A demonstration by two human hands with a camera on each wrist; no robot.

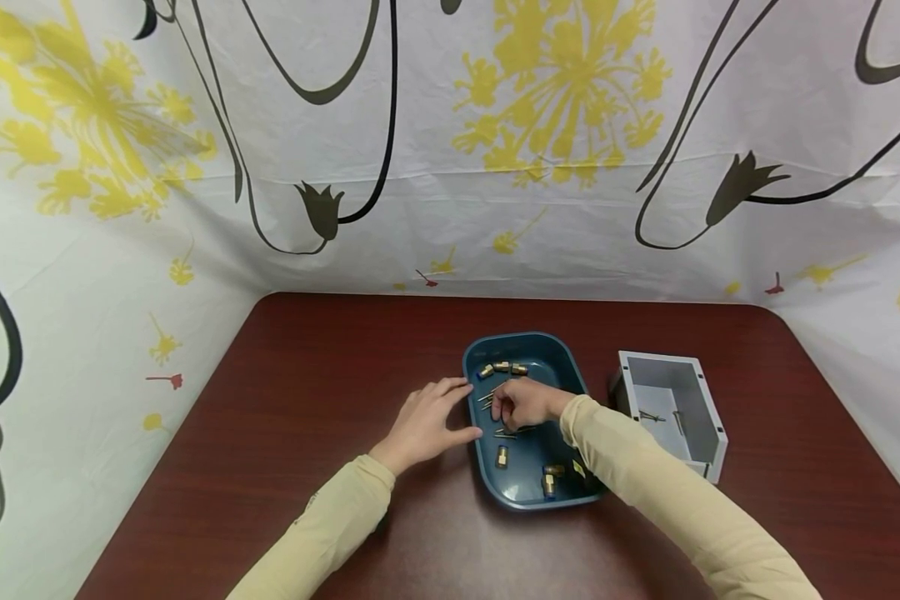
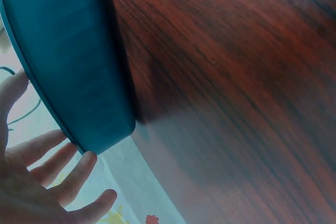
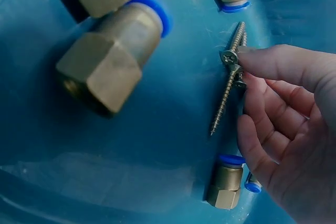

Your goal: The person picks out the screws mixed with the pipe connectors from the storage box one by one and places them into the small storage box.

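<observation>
A dark blue tray (image 1: 528,493) holds brass push-in fittings (image 1: 502,457) with blue collars and several thin screws. My right hand (image 1: 523,403) reaches down inside it, fingers curled. In the right wrist view, the thumb and fingertips pinch at a small bunch of screws (image 3: 226,98), whose points stick out beyond the fingers. Brass fittings (image 3: 107,66) lie close by on the tray floor. My left hand (image 1: 427,421) is at the tray's left side, fingers spread and nearly straight, with fingertips at the rim (image 2: 44,106) in the left wrist view.
Right of the tray stands a grey box (image 1: 708,408) with a few screws (image 1: 651,416) on its floor. My right forearm crosses the tray's right rim, close to the box. Behind the brown table (image 1: 330,350) hangs a flower-patterned white cloth (image 1: 435,142).
</observation>
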